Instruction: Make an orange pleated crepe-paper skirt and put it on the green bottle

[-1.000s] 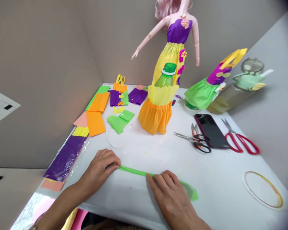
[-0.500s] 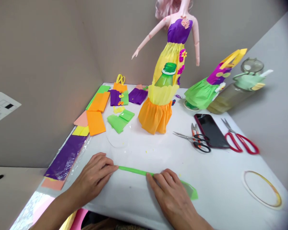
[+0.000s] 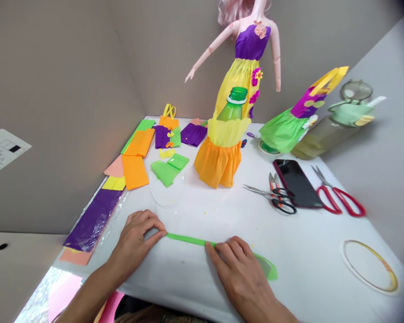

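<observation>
A: Where's the green paper strip (image 3: 188,239)?

B: On the table (image 3: 323,251), in front of the orange paper skirt (image 3: 217,163), lying between the hands, its long axis running across and dipping slightly toward the right.

A: And the left hand (image 3: 134,242)?

B: Pinching the strip's narrow end between thumb and fingertips.

A: The right hand (image 3: 237,269)?

B: Fingers together, pressed down on the strip, nearer its wide end, which sticks out past them

White table (image 3: 306,242); what looks like crepe paper (image 3: 134,172); scissors (image 3: 338,200); phone (image 3: 296,184).
</observation>
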Demonstrator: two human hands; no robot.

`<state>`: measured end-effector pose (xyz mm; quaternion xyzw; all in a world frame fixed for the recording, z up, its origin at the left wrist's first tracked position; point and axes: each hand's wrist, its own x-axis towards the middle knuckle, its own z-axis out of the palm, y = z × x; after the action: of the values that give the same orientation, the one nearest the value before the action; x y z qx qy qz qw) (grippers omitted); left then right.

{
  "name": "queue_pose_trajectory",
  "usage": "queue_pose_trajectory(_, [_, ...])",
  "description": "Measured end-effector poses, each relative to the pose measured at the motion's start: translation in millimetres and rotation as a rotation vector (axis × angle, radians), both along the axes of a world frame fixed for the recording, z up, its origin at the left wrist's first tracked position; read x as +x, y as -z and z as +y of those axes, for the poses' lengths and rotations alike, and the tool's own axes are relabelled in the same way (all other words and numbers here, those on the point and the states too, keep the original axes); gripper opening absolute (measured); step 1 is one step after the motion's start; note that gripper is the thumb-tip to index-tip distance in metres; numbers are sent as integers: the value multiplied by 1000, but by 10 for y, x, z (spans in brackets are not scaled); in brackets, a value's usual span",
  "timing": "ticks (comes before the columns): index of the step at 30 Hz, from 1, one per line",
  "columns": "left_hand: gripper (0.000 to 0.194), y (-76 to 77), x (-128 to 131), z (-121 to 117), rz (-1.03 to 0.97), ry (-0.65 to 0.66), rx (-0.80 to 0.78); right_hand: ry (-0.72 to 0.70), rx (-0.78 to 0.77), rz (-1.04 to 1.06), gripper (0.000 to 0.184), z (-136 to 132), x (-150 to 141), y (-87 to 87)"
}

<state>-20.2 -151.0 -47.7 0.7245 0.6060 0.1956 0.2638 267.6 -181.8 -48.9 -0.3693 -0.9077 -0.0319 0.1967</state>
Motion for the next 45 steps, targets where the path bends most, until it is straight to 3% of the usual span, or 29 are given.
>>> queue_pose_trajectory(4, [11,-39,-41,16,18,20,-56,6,1,9,38,-4,5,-1])
queue_pose_trajectory(7, [7,-40,-38,-1,3,61,-9,8,5,7,37,-6,9,15])
queue_pose_trajectory(12, [33,-27,74,-58,-104,333,203,-7,2,8,38,-31,5,21])
queue_pose_trajectory(15, [37,-14,124,-71,-99,419,252,-39,30,15,41,-28,5,-21])
queue_pose_trajectory(20, [39,1,109,-84,-56,400,224,-98,-4,18,40,23,26,-85])
queue_pose_trajectory(25, [48,-3,106,-110,2,380,289,-96,-55,20,38,25,44,-35])
queue_pose_trajectory(36, [36,34,113,-133,70,422,361,-92,-69,29,36,35,35,-52])
queue_pose_trajectory(45, [57,44,176,-96,320,549,408,-82,-82,24,37,16,32,-27])
